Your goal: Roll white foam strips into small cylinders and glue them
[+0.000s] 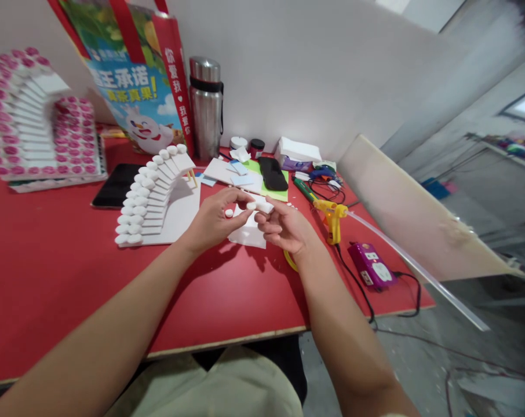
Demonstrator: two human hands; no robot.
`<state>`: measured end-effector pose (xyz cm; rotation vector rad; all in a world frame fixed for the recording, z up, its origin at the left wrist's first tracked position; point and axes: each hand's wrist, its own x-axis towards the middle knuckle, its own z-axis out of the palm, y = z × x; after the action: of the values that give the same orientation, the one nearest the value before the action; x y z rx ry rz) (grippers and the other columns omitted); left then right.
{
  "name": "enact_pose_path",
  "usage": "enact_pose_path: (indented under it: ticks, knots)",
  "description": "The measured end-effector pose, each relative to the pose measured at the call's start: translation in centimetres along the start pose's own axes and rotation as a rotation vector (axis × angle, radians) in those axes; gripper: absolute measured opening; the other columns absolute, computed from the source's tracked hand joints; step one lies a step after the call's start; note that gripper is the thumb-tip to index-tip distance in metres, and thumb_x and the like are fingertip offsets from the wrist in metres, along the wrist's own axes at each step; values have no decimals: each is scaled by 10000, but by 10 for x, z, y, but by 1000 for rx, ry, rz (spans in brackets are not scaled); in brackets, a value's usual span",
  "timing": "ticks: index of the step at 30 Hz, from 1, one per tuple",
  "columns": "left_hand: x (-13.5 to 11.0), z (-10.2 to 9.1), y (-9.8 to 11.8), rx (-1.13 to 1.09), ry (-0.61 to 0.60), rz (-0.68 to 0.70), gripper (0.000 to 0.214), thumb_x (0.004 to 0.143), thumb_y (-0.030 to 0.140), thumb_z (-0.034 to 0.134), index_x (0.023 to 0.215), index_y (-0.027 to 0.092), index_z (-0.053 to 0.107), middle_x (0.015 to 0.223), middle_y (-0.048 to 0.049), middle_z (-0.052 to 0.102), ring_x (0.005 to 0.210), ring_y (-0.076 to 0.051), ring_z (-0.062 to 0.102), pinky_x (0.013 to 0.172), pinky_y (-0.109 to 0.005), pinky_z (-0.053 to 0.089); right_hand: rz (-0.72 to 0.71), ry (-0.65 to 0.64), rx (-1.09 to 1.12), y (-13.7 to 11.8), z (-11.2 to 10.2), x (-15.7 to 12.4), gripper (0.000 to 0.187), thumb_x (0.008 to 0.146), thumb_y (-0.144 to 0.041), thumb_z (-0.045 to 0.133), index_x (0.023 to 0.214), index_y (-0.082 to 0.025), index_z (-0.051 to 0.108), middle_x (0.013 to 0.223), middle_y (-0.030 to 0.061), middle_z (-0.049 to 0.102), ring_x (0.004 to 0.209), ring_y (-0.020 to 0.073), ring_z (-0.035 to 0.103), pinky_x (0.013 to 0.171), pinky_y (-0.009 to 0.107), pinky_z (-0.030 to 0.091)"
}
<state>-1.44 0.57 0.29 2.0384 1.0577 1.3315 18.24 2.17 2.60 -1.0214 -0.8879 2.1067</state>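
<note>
In front of me my left hand (214, 219) pinches a small round white piece (251, 205) between thumb and fingertips. My right hand (288, 226) grips a longer white piece (265, 207) whose end meets the round one; I cannot tell whether they are joined. Beneath both hands lies a white sheet (249, 234), and a loose white oval piece (229, 213) shows beside my left fingers. To the left stands a white curved staircase model (160, 200), its outer edge lined with paired white ovals.
A pink-and-white staircase model (23, 116), printed bag (136, 87) and steel flask (206, 110) stand at the back. A dark tablet (119, 185) lies left. On the right are a yellow glue gun (332, 219) with a long clear stick, a purple power socket box (371, 266) and cables.
</note>
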Motion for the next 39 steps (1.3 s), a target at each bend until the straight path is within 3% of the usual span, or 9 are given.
enact_pose_path:
  ticks: [5, 10, 17, 25, 31, 39]
  knots:
    - [2, -4, 1, -13, 15, 76, 185, 939, 256, 662, 1095, 198, 743, 1110, -86, 774, 1019, -211, 708, 944, -350, 546, -143, -25, -55, -1, 2, -10, 227, 894, -384, 750, 941, -169, 693, 732, -33, 591, 470, 41, 293, 364, 135, 249]
    - [3, -5, 2, -43, 37, 129, 174, 917, 216, 667, 1068, 204, 754, 1116, -96, 786, 1057, -222, 714, 971, -373, 550, -322, 49, -184, 2, 3, -12, 380, 752, -332, 864, 1099, -196, 789, 761, -31, 662, 492, 42, 402, 401, 177, 331]
    - [3, -4, -1, 9, 83, 186, 170, 940, 231, 654, 1074, 195, 752, 1083, -101, 789, 994, -209, 721, 917, -355, 568, -594, 207, -498, 8, 4, -8, 417, 752, -344, 864, 1141, -199, 818, 668, -27, 708, 469, 88, 548, 450, 239, 461]
    - [3, -5, 0, 2, 72, 165, 169, 944, 262, 658, 1063, 201, 761, 1095, -105, 792, 1025, -223, 720, 927, -369, 564, -591, 204, -583, 7, 4, -6, 449, 772, -401, 845, 1160, -180, 801, 560, -41, 662, 461, 111, 565, 444, 240, 482]
    - [2, -5, -1, -62, 21, 80, 210, 929, 251, 670, 1098, 192, 780, 1105, -100, 787, 976, -211, 719, 878, -346, 570, -667, 221, -562, 9, 7, -7, 342, 810, -402, 821, 1076, -192, 777, 785, 4, 762, 497, 99, 604, 438, 232, 493]
    - [2, 0, -6, -378, 6, -212, 258, 870, 344, 778, 1058, 170, 811, 1011, -103, 808, 909, -217, 740, 830, -349, 591, -791, 296, -725, 18, 9, -6, 161, 917, -352, 737, 951, -196, 749, 761, -7, 733, 515, 102, 637, 516, 237, 526]
